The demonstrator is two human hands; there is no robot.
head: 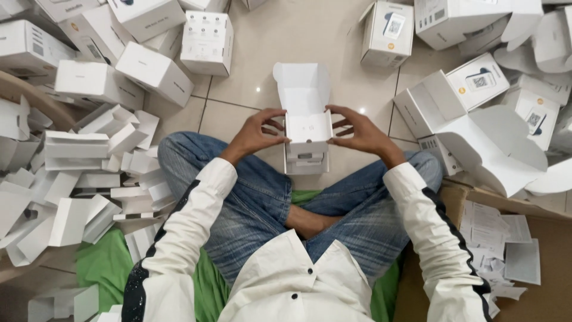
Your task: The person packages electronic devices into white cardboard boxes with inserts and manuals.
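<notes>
I sit cross-legged on a tiled floor and hold a small white carton in front of my knees. Its lid is flipped up and away from me. My left hand grips the carton's left side with thumb and fingers. On the right side, my right hand does the same. A white insert fills the carton's open top. More white pieces sit stacked under it, above the floor.
Closed white cartons lie piled at the upper left. Flat white inserts are heaped at the left. Opened cartons crowd the right side. A brown cardboard box with paper leaflets stands by my right knee. A green mat lies under me.
</notes>
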